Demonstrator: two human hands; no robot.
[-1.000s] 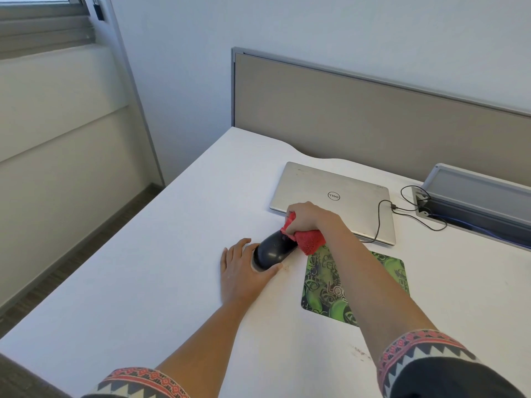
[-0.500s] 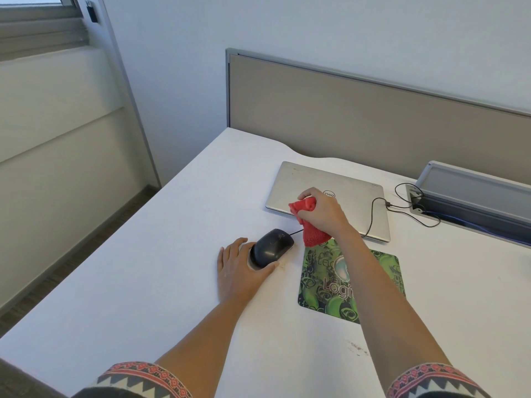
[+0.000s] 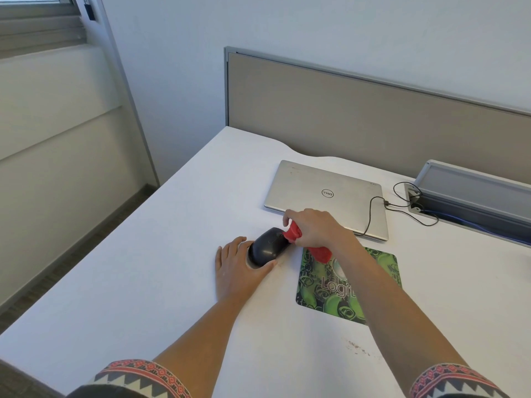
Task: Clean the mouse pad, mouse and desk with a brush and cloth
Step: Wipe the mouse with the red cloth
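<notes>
Back from over the laptop's (image 3: 327,191) near edge, the right hand (image 3: 319,228) has pressed the red cloth (image 3: 293,234) onto the far end of the mouse (image 3: 267,247), so another wiping pass looks underway. Its fingers curl tight round the bunched, nubbly cloth. Flat on the white worktop (image 3: 143,268), the left hand (image 3: 238,271) keeps its fingers straight, thumb bracing the smooth, domed black mouse, just left of the thin green printed mouse pad (image 3: 319,294). Crumbs (image 3: 356,346) dot the near worktop.
</notes>
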